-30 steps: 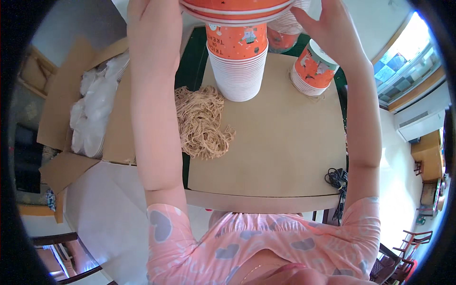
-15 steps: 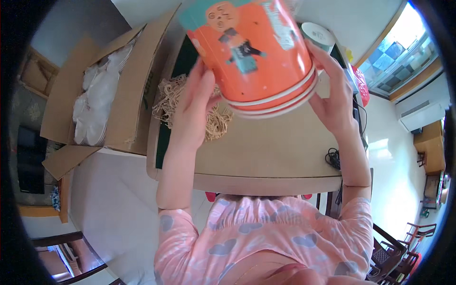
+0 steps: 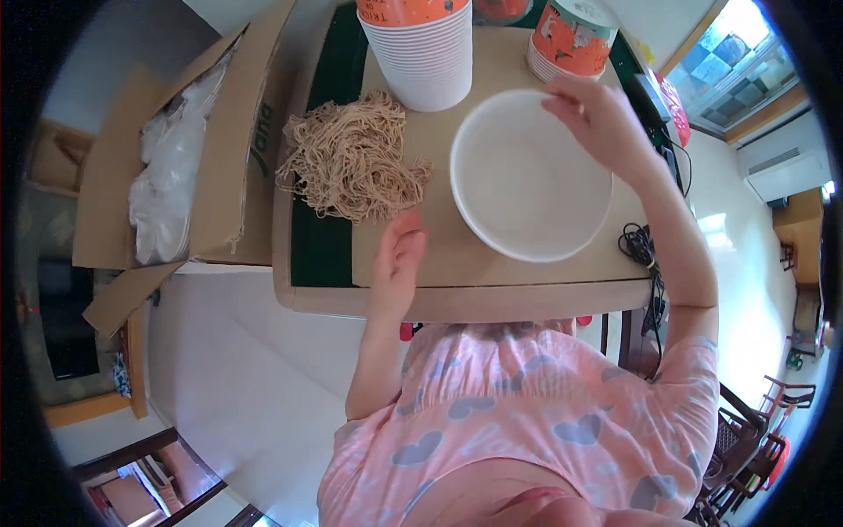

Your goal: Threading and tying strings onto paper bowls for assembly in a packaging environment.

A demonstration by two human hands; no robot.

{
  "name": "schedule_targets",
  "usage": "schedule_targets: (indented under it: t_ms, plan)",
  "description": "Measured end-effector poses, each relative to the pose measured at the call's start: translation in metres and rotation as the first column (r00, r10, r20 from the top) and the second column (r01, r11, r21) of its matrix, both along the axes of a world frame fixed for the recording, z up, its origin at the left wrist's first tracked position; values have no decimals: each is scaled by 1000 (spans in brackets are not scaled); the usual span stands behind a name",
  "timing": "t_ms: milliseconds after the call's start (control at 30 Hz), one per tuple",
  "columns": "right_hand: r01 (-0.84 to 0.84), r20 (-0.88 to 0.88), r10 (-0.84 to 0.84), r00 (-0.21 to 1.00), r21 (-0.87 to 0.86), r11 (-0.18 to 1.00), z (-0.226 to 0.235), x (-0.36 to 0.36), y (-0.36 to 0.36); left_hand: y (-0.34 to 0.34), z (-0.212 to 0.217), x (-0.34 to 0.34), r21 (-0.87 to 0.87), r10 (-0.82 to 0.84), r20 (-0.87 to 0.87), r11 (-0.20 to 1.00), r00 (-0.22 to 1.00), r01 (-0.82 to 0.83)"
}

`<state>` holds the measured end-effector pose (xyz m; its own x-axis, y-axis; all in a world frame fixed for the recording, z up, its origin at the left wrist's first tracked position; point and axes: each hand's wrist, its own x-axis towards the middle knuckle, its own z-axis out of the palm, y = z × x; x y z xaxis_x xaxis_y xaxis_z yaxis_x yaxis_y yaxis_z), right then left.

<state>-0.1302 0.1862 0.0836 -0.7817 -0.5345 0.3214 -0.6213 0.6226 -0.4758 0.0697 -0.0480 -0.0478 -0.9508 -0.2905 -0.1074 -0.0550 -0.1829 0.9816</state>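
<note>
A round white-lined bucket [image 3: 531, 202] stands on the table with its mouth up, right in front of me. My right hand [image 3: 593, 119] is over its far right rim with the fingers loosely bent; whether they touch the rim I cannot tell. My left hand [image 3: 400, 259] hovers near the table's front edge, empty, fingers loosely spread and apart from the bucket. Left of the bucket lies a tangled heap of thin beige cords [image 3: 356, 158]. Beyond the cords rises a tall stack of nested orange buckets with white rims [image 3: 421, 57].
Orange printed buckets [image 3: 572, 39] stand at the table's far right. An open cardboard box [image 3: 233, 158] holding white plastic-wrapped items [image 3: 176, 176] is at the left. A coiled black cable [image 3: 637, 246] lies by the right edge of the table [image 3: 492, 299].
Both hands held up an orange printed bucket with white rims. Now they are lower and apart, and a bucket stands mouth up on the table between them.
</note>
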Motion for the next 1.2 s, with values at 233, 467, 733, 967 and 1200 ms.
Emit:
schedule_targets:
  t_ms: [233,467,733,967,1200]
  plan:
    - [84,215,-75,974,-32,996,66,-25,9,54,-62,20,-829,-485,75,455,872,325]
    - [251,-23,-274,962,-326,911,102,-47,49,124,-83,-26,-935,-641,-39,293,766,197]
    - [457,-428,-405,808,21,889,14,-133,123,168,-76,-39,-922,-610,-163,375,776,101]
    - [487,-84,-481,873,103,867,-44,-124,108,119,-74,-4,-840,-333,-252,541,909,-35]
    - [438,25,-476,879,353,827,-47,-124,80,68,-93,30,-834,-99,-361,480,927,-273]
